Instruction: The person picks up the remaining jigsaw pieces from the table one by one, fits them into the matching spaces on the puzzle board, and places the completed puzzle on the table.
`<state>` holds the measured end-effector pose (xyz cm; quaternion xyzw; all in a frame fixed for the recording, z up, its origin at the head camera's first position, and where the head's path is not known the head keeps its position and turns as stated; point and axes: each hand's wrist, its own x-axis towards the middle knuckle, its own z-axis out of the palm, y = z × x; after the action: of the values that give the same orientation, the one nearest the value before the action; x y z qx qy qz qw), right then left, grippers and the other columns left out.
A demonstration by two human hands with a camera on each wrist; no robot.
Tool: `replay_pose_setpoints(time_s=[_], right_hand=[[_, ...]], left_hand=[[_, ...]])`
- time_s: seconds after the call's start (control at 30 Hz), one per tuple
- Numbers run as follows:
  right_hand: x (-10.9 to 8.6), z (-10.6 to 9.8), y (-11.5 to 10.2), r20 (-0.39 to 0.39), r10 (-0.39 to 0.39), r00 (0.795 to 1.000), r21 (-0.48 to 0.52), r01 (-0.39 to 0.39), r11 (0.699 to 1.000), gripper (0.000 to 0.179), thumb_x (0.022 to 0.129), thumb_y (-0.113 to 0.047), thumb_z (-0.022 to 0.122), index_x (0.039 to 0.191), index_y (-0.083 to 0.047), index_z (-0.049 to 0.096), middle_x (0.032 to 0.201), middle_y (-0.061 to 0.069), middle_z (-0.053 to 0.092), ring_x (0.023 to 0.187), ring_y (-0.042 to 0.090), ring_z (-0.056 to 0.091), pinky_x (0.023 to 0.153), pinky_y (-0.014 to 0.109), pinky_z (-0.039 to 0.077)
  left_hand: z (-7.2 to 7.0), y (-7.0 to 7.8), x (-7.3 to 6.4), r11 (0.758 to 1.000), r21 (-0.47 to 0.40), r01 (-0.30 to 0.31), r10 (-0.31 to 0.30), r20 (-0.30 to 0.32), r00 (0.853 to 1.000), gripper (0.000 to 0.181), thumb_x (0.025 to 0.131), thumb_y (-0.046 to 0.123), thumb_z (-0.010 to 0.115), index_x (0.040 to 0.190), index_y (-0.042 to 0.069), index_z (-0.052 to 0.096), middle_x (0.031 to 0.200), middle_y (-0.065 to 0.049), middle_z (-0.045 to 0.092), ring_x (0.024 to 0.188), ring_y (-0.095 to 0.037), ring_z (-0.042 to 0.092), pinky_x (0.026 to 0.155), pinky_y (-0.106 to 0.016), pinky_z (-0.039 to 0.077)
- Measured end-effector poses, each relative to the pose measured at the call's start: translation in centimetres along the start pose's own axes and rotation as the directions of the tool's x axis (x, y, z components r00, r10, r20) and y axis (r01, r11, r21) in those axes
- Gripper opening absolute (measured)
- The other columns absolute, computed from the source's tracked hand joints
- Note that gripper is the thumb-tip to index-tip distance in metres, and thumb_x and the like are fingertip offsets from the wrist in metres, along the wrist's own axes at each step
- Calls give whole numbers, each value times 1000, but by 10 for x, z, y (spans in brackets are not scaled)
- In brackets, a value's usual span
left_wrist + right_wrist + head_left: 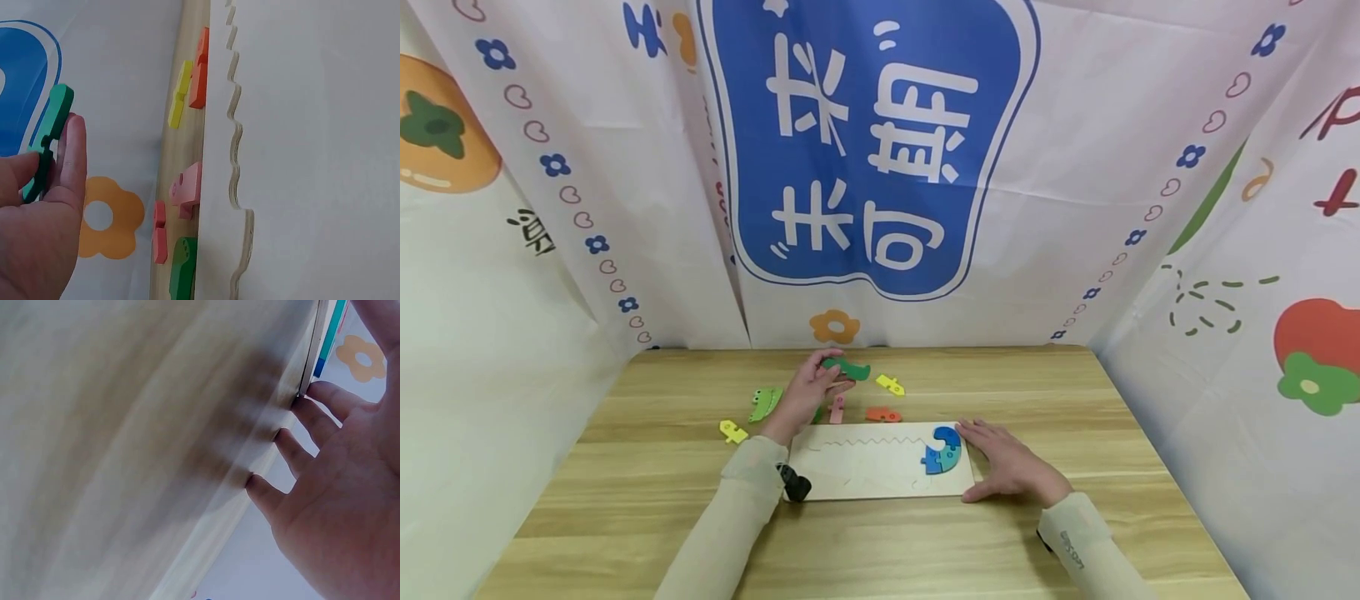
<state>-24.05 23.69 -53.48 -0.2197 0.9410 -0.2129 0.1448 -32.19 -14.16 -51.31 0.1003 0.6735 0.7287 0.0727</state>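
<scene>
My left hand (808, 392) is raised over the far left part of the table. It pinches a curved green puzzle piece (852, 369) between thumb and fingers; in the left wrist view that green piece shows a notch along its edge. A pale wooden puzzle board (865, 467) with a zigzag recess lies in front of me. Joined blue pieces (951, 454) form a curl at its right end. My right hand (1011, 462) rests at the board's right edge, fingers spread, thumb near the front corner.
Beyond the board lie an orange piece (883, 414), a pink piece (837, 408) and a yellow piece (891, 384). A light green crocodile-head piece (765, 404) and another yellow piece (732, 431) sit to the left. A printed curtain (1037, 275) hangs at the table's back.
</scene>
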Motion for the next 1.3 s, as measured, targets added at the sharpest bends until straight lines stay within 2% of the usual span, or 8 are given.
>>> replay_pose_setpoints(time_s=[0.13,0.2,0.43,0.6,0.83,0.93,1.13,1.3], right_hand=[[1,0,1,-2,-2,1000,-5,2,1000,114,72,-55,91,162,-13,35,169,9,31,158,40,22,126,65,18],[1,0,1,-2,-4,1000,-6,4,1000,114,72,-55,91,162,-13,35,169,9,31,158,39,22,126,65,18],[0,0,1,-3,1,1000,-5,-1,1000,114,72,-54,91,162,-13,35,169,9,31,158,39,22,125,65,19],[0,0,0,-2,6,1000,-1,-6,1000,113,72,-54,91,162,-14,35,170,8,31,158,39,22,126,65,18],[0,0,1,0,5,1000,6,-5,1000,114,72,-55,91,162,-14,35,170,8,30,158,39,21,126,64,17],[0,1,1,-3,6,1000,11,-6,1000,114,72,-55,91,162,-14,35,170,8,30,158,39,21,126,65,17],[0,1,2,-4,10,1000,1,-10,1000,114,71,-55,91,162,-14,35,170,8,30,158,39,21,126,64,17],[1,1,2,-3,7,1000,9,-7,1000,114,72,-55,91,162,-14,35,170,8,31,158,39,21,126,65,17]], left_hand=[[1,1,-1,1000,-8,16,-16,-19,1000,43,112,6,37,154,13,34,148,-26,37,128,-45,60,109,-52,50],[2,1,-1,1000,-12,21,-21,-41,999,46,111,3,39,155,16,33,148,-26,35,129,-45,60,107,-48,53],[0,-3,0,1000,-20,-17,16,-71,997,67,103,-5,55,155,17,18,141,-24,49,122,-36,63,97,-40,60],[-2,-4,-1,999,12,-51,52,-41,998,62,103,-2,58,152,14,25,139,-24,59,118,-29,67,97,-38,60],[-3,-4,0,998,63,-25,28,-45,999,48,106,9,58,151,14,41,132,-16,70,116,-20,70,106,-47,54],[-2,-4,1,995,97,-27,31,-40,999,43,107,11,56,149,13,47,132,-20,69,116,-19,70,106,-46,54],[-3,-7,0,999,34,-30,30,10,1000,45,111,10,46,153,15,33,140,-37,54,121,-36,68,106,-55,52],[-3,-5,-2,996,83,-33,34,-14,999,45,110,15,50,153,19,38,133,-30,62,107,-29,72,102,-63,52]])
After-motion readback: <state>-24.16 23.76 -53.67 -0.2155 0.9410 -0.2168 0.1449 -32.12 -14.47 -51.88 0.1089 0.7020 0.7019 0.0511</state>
